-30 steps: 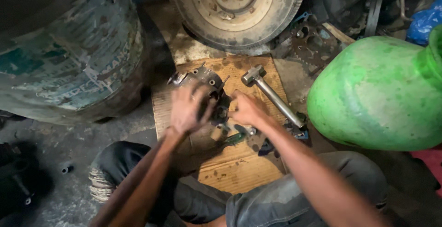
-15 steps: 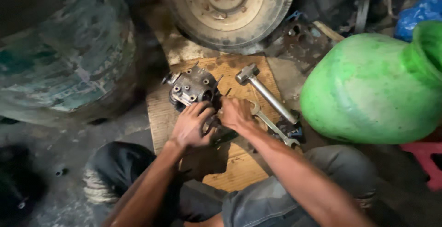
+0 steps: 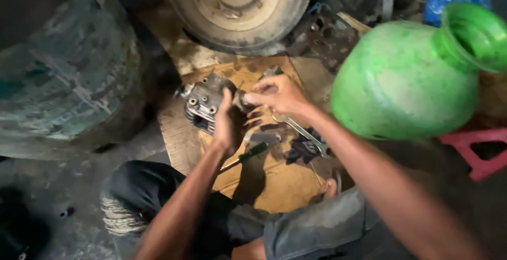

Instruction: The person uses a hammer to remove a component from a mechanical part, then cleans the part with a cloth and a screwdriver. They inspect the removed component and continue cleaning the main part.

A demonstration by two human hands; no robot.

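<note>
Finned metal engine part (image 3: pixel 203 104) is sitting left of centre in the frame, on the upper left of a wooden board (image 3: pixel 274 186), likely set there to keep it off the dirty floor. The left hand (image 3: pixel 227 125) is pressing against its right side, fingers curled around it as if steadying it. The right hand (image 3: pixel 277 95) is pinching something small against the same side with narrowed fingers; what it is holding I cannot tell. A spanner (image 3: pixel 301 133) and a green-handled screwdriver (image 3: pixel 248 155) are lying just below the hands, within reach. A wheel (image 3: pixel 237 6) is crowding the board's top edge, a green pot (image 3: pixel 401 80) is closing in at the right, and open board is remaining toward the lower centre.
</note>
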